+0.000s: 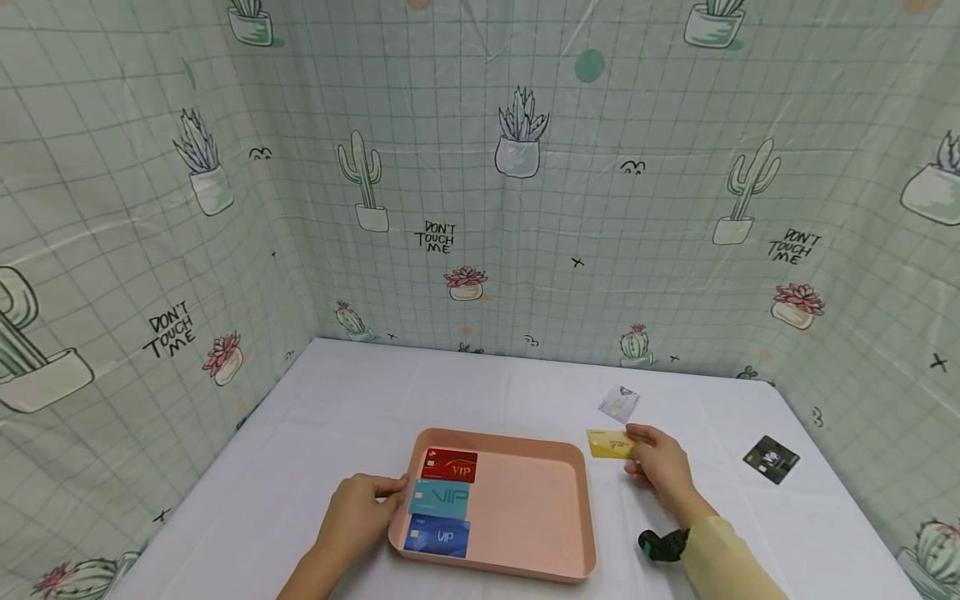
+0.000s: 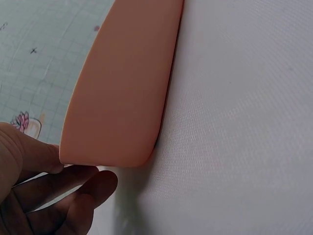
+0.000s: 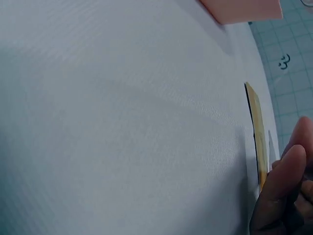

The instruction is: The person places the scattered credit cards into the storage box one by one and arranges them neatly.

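Observation:
A pink tray (image 1: 525, 508) lies on the white table, with a red VIP card (image 1: 450, 465), a light blue VIP card (image 1: 439, 498) and a dark blue VIP card (image 1: 437, 536) in a column along its left side. My left hand (image 1: 362, 510) pinches the tray's left rim between thumb and fingers; the left wrist view shows the thumb against the tray wall (image 2: 117, 98). Right of the tray, my right hand (image 1: 662, 465) pinches a yellow card (image 1: 609, 444) by its right end. In the right wrist view the yellow card (image 3: 258, 132) appears nearly edge-on, close to the tabletop.
Beyond the yellow card lies a silver-white card (image 1: 619, 403). A black card (image 1: 771, 459) sits far right on the table. A dark wrist device (image 1: 663, 546) is at my right sleeve (image 1: 723, 558). Cactus-printed cloth (image 1: 525, 217) walls the table at the back and sides.

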Motion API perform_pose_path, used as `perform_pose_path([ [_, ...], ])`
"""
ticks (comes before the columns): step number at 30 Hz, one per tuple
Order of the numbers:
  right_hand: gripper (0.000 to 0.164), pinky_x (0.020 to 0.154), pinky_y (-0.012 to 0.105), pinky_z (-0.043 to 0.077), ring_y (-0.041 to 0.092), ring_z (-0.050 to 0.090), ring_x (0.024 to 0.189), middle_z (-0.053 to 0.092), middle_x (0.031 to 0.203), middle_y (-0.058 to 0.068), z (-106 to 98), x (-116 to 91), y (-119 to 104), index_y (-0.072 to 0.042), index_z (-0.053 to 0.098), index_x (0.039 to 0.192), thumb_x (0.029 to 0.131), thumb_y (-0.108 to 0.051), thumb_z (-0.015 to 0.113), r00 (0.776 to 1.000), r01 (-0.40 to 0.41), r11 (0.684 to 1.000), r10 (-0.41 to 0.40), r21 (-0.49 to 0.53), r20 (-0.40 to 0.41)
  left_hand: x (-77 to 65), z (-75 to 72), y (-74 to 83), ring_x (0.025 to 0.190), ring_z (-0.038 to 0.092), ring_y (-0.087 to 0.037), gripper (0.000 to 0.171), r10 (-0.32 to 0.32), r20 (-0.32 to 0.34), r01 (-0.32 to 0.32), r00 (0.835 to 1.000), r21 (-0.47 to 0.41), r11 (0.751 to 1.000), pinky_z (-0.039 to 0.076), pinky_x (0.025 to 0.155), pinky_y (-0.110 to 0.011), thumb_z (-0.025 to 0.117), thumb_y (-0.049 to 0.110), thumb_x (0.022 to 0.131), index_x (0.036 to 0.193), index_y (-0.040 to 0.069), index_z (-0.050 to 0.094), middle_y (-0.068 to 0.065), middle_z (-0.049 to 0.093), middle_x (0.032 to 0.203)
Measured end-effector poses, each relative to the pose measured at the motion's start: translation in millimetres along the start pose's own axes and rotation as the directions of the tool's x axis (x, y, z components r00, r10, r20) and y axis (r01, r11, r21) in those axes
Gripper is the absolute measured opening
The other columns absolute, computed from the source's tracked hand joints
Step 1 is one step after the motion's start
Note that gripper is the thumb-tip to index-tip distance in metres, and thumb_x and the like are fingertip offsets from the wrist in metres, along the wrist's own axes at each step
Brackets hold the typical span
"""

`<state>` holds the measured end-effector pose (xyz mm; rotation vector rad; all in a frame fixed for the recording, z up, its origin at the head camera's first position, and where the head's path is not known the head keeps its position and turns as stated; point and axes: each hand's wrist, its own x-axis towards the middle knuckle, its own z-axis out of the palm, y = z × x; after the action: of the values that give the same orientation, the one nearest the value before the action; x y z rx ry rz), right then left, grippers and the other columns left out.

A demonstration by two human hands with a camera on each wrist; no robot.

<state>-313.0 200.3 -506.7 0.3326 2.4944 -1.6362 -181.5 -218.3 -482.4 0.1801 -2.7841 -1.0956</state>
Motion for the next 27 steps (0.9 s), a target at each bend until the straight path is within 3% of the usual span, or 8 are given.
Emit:
perform_pose_path([
  [6,0.052,0.053,0.025,0.051,0.012,0.058,0.056,0.059,0.122,0.030,-1.3,2.1,2.8,0.002,0.054,0.142,0.090,-0.003,0.059,0.998,0.052,0.980,-0.059,-0.190,-0.031,0.6,0.8,0.6,0.111,0.071,-0.034,0.016,0.007,0.003,-0.007,1.000,0.000,1.000,0.057,0.090,-0.054,0.078,0.010,0.088,0.103,0.008,0.083,-0.013,0.079,0.104],
  [9,0.056,0.053,0.025,0.050,0.012,0.057,0.055,0.063,0.110,0.025,-0.9,2.6,2.8,0.001,0.052,0.143,0.090,-0.006,0.066,0.998,0.046,0.977,-0.051,-0.210,-0.020,0.6,0.7,0.9,0.109,0.072,-0.032,0.016,0.008,-0.001,-0.008,1.000,0.001,1.000,0.057,0.088,-0.053,0.079,0.010,0.088,0.103,0.008,0.083,-0.013,0.079,0.104],
  [14,0.066,0.053,0.023,0.049,0.010,0.056,0.053,0.062,0.076,0.009,-0.6,2.0,1.9,0.000,0.046,0.149,0.089,-0.007,0.072,0.999,0.045,0.976,-0.045,-0.211,0.001,0.7,0.5,1.1,0.104,0.071,-0.024,0.015,0.008,-0.004,-0.008,1.000,0.000,1.000,0.058,0.086,-0.052,0.078,0.010,0.088,0.102,0.008,0.083,-0.013,0.079,0.104],
  [16,0.069,0.052,0.024,0.050,0.010,0.056,0.053,0.060,0.073,0.005,-0.5,1.4,2.1,0.000,0.044,0.151,0.089,-0.004,0.072,0.999,0.052,0.978,-0.051,-0.204,0.008,0.5,0.4,0.8,0.103,0.071,-0.024,0.015,0.009,-0.001,-0.009,1.000,0.001,1.000,0.058,0.085,-0.051,0.078,0.010,0.088,0.102,0.008,0.083,-0.013,0.079,0.104],
  [19,0.073,0.052,0.025,0.051,0.011,0.056,0.053,0.062,0.073,0.007,0.3,0.3,2.4,0.001,0.040,0.153,0.087,-0.002,0.072,0.998,0.063,0.976,-0.062,-0.210,0.011,-0.1,0.5,0.3,0.107,0.072,-0.030,0.015,0.013,0.002,-0.013,1.000,0.000,1.000,0.057,0.088,-0.053,0.078,0.010,0.088,0.102,0.008,0.083,-0.013,0.079,0.103],
  [21,0.075,0.053,0.025,0.052,0.011,0.057,0.053,0.063,0.082,0.011,0.7,-0.1,2.5,0.003,0.038,0.154,0.088,-0.001,0.072,0.997,0.077,0.971,-0.075,-0.227,0.015,-0.5,0.5,0.0,0.109,0.072,-0.033,0.015,0.014,0.005,-0.014,1.000,-0.001,1.000,0.057,0.090,-0.054,0.078,0.010,0.088,0.103,0.007,0.083,-0.013,0.080,0.103],
  [24,0.076,0.052,0.026,0.053,0.013,0.057,0.054,0.060,0.107,0.022,1.1,-2.0,1.0,0.005,0.037,0.154,0.087,-0.003,0.073,0.994,0.110,0.951,-0.109,-0.291,0.018,-1.2,0.0,-0.3,0.111,0.071,-0.035,0.015,0.016,0.004,-0.016,1.000,-0.006,1.000,0.056,0.091,-0.055,0.078,0.010,0.088,0.102,0.007,0.083,-0.013,0.080,0.102],
  [27,0.073,0.057,0.029,0.053,0.017,0.058,0.059,0.052,0.126,0.031,0.9,-3.6,-1.9,0.008,0.041,0.149,0.086,-0.008,0.075,0.988,0.149,0.909,-0.153,-0.390,0.020,-1.9,-0.7,0.1,0.109,0.072,-0.033,0.015,0.015,0.003,-0.015,1.000,-0.005,1.000,0.057,0.090,-0.055,0.078,0.010,0.088,0.102,0.007,0.083,-0.013,0.080,0.102],
])
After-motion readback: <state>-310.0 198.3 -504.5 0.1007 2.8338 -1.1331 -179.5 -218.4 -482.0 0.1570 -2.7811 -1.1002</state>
